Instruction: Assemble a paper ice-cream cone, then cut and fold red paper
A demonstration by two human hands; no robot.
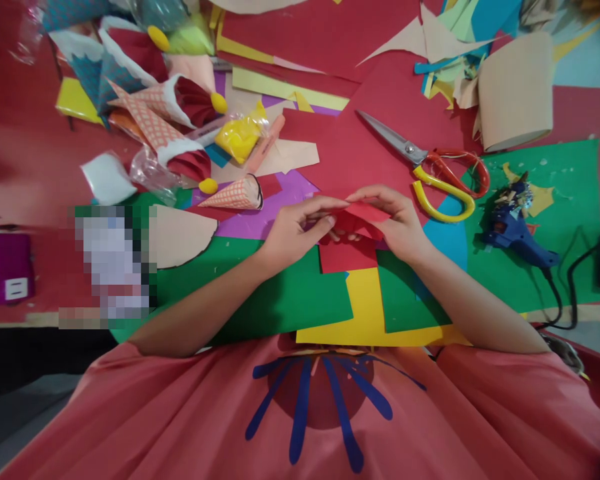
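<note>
Red paper (363,217) held at mid-frame

The left hand (297,230) and right hand (393,223) both pinch the folded red paper at the centre; fingers cover part of it, so its full shape cannot be made out. Pixelation masks a patch at left, and a purple box (5,267) is cut off by the left edge. Scissors (410,150) lie above and right of the hands, near a glue gun (517,233) on a green sheet (577,193) at right. Cones (147,123) crowd the upper left. Offcuts litter the red surface (40,160); the dark lower left is hard to read.
</note>
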